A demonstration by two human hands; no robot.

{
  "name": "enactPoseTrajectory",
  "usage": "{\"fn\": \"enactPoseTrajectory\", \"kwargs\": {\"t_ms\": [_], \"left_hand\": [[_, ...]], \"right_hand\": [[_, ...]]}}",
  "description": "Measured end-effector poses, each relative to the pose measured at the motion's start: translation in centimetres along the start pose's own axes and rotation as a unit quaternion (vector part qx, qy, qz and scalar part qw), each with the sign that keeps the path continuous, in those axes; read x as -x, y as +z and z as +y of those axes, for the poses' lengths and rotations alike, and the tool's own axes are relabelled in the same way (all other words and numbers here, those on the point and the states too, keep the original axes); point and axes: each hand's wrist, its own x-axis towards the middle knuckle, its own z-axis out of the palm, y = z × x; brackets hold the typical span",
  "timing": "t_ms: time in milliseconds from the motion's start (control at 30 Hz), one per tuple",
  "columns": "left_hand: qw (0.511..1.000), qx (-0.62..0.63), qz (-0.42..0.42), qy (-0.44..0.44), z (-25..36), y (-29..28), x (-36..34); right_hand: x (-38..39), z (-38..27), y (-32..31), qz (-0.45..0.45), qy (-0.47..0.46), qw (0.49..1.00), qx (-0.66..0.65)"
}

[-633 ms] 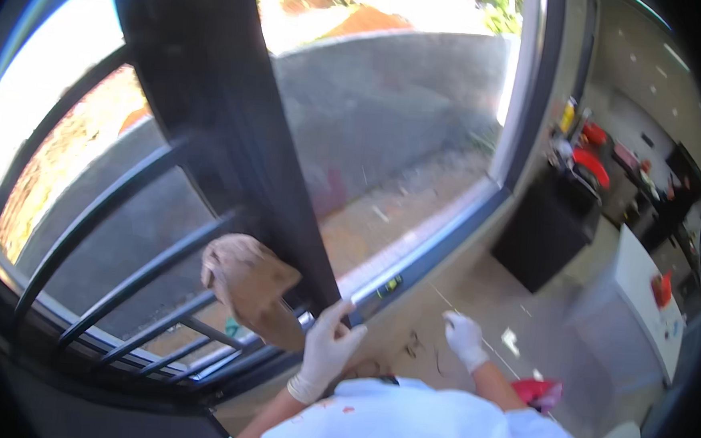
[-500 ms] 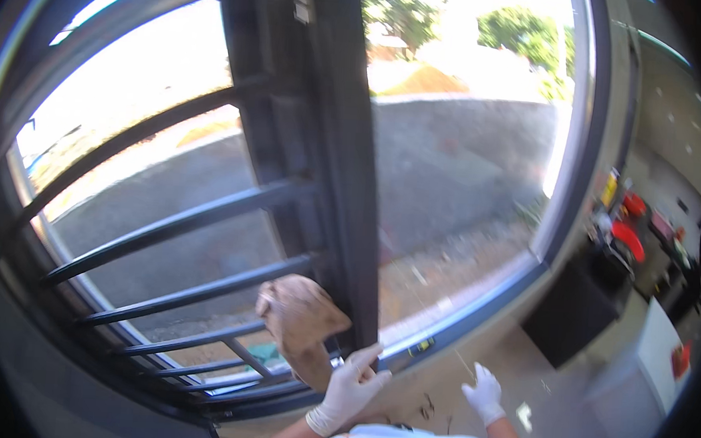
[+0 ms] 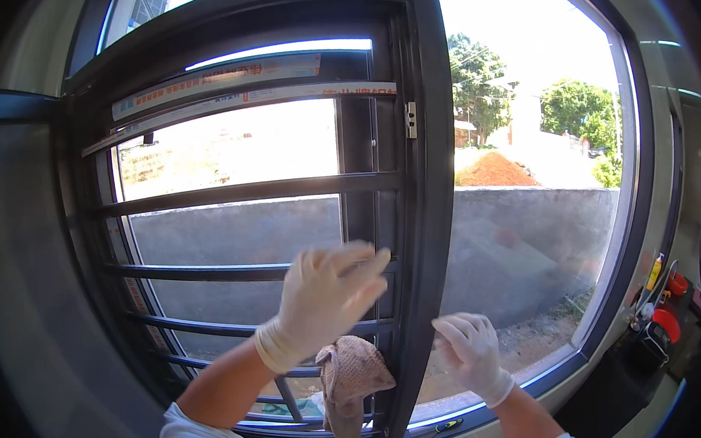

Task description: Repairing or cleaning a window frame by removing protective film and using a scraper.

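Both my hands wear white gloves and are raised before a dark-framed barred window. My left hand (image 3: pixel 317 301) is in front of the bars, its fingers stretched to the right and partly apart, holding nothing I can see. My right hand (image 3: pixel 472 356) is right of the thick dark upright (image 3: pixel 425 248); its fingers are bent and drawn together at the tips, and anything between them is too small to make out. Below my left hand, a brown cloth (image 3: pixel 353 376) hangs over the lower bars (image 3: pixel 255 327). A small yellow-and-black tool (image 3: pixel 449 425) lies on the sill under my right hand.
Printed strips (image 3: pixel 238 92) cross the top of the barred panel. At the right stands a dark cabinet (image 3: pixel 608 403), with a red bowl-like item (image 3: pixel 667 325) and a yellow bottle (image 3: pixel 655 272) near it. Outside runs a grey wall (image 3: pixel 533 246).
My view has lifted and levelled toward the window. Both hands have risen: the left from beside the cloth to above it, the right from low over the floor to before the window.
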Motion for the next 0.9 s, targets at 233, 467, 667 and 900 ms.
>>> {"fn": "enactPoseTrajectory", "kwargs": {"t_ms": [233,467,667,900], "left_hand": [[0.987,-0.087,0.121,0.053,-6.8,0.3,-14.1],[0.981,-0.161,0.109,-0.002,-9.0,3.8,-19.3],[0.975,-0.198,0.097,0.019,-9.4,5.2,-19.0],[0.965,-0.206,0.141,0.077,-9.9,5.4,-18.9]], "right_hand": [[-14.9,-1.1,5.7,0.024,-0.151,0.988,0.011],[-17.0,-0.6,10.2,-0.062,-0.100,0.992,0.054],[-17.0,-0.6,10.2,-0.096,-0.097,0.986,0.093],[-17.1,-2.6,10.4,-0.114,-0.075,0.989,0.056]]}}
